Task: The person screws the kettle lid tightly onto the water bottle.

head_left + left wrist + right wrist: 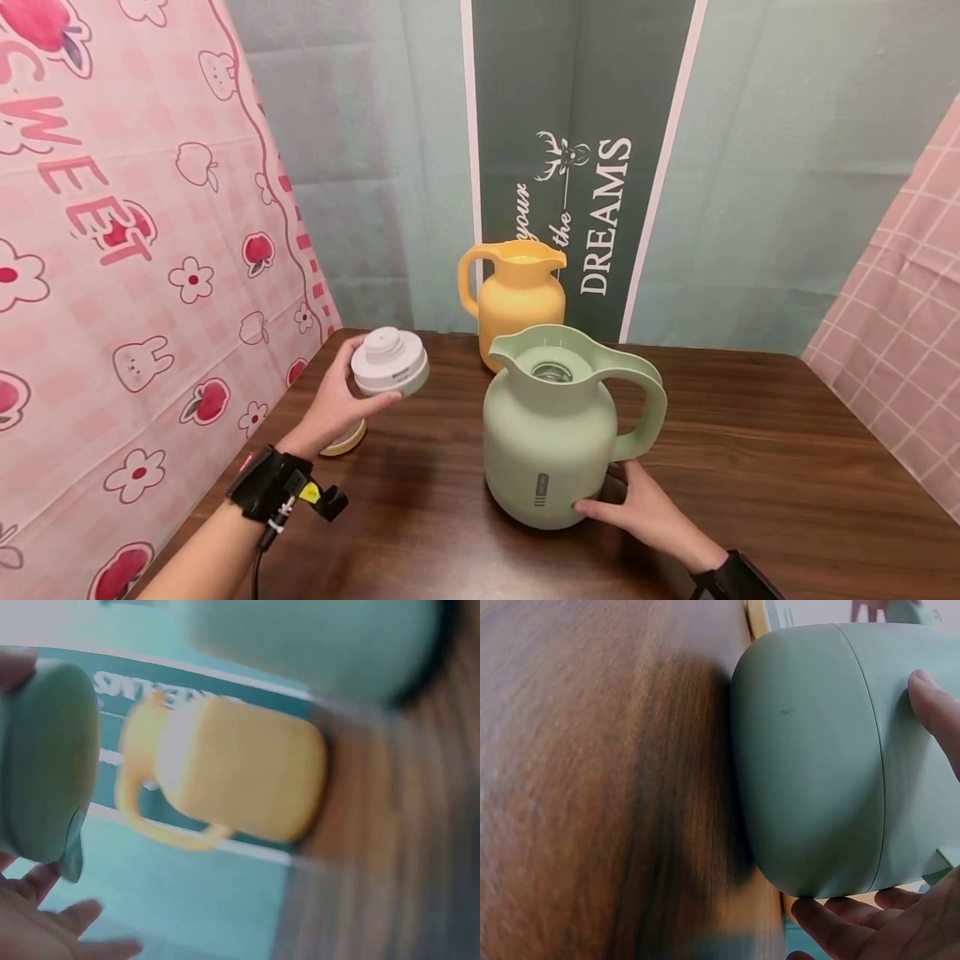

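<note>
My left hand (337,408) holds a white and green jug lid (390,360) in the air, left of the green jug. Its white plug side faces up, and the green cap side with a small tab shows in the left wrist view. Upright on the table stands the green thermos jug (551,429), its mouth uncovered and its spout to the left. Low on the jug's right side, beneath the handle, my right hand (651,510) grips the body. Thumb and fingers lie on opposite sides of it in the right wrist view.
A yellow jug (521,304) stands behind the green one, handle to the left. Partly hidden by my left wrist, a yellow-rimmed round piece (347,440) lies on the dark wood table (750,433). Printed cloths hang at the back and both sides.
</note>
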Tool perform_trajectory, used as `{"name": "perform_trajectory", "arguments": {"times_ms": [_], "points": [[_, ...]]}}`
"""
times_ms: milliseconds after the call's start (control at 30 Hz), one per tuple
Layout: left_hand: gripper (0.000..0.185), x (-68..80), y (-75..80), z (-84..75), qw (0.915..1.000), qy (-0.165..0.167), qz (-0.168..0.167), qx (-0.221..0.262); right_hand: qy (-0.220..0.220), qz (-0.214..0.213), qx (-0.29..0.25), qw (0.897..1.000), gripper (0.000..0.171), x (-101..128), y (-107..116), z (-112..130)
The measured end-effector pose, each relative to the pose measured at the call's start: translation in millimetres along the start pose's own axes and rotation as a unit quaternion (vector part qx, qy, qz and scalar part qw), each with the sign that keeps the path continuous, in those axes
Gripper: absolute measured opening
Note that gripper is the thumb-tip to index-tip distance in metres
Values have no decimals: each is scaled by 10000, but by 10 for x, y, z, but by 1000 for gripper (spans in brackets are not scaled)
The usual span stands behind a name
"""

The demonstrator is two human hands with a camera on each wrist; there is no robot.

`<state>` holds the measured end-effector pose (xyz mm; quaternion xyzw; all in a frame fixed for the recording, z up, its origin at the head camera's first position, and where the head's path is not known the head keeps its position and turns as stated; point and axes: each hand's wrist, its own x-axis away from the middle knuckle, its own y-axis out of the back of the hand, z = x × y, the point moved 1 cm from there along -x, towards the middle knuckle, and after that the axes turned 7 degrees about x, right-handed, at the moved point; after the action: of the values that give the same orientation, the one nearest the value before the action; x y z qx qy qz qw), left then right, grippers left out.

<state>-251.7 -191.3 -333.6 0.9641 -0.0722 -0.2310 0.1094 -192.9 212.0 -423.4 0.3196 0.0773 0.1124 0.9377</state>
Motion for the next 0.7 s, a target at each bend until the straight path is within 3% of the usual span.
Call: {"name": "perform_trajectory", "arguments": {"times_ms": [133, 233, 467, 700], "points": [[83, -118, -6, -227, 9982, -212, 116, 541, -32, 34, -64, 10000, 89, 0, 1, 4], [87, -190, -56, -395, 9965, -413, 268, 680, -71, 78, -82, 9999, 89, -2, 1, 8], [89, -333, -199, -739, 9949, -865, 496, 122, -166, 122, -117, 9997, 90, -3, -2, 11], [89, -497, -315, -1004, 9904, -1289, 433, -240, -181, 118, -136, 9997, 90, -2, -8, 3]]}}
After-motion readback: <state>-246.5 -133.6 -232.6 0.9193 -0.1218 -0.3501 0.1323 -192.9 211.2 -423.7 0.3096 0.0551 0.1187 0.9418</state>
